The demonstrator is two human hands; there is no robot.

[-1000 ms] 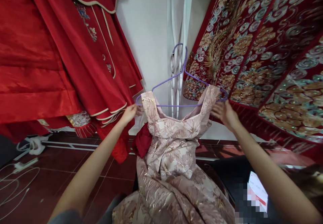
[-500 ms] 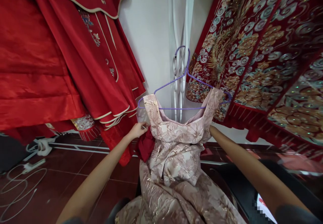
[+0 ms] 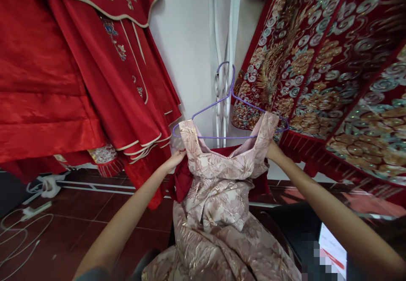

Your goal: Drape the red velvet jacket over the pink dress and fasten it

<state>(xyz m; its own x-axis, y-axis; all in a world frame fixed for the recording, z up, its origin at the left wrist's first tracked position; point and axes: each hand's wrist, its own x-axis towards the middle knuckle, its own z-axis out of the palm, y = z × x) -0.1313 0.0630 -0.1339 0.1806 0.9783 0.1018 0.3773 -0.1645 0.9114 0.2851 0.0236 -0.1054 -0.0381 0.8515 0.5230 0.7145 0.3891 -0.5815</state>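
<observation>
Red cloth [image 3: 182, 179] now stretches behind the neckline of the pink dress [image 3: 218, 167], no longer bunched at one side. Left hand [image 3: 176, 159] pinches that cloth at the bodice edge; right hand [image 3: 273, 151] sits behind the far strap, grip hidden. Dress hangs on a purple hanger [image 3: 222, 99]; an uneven tug could slide a strap off.

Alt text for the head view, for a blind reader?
A pink floral dress hangs on a purple hanger; the left hand touches one edge, the right hand the opposite strap. Red embroidered garments hang on both sides.
</observation>
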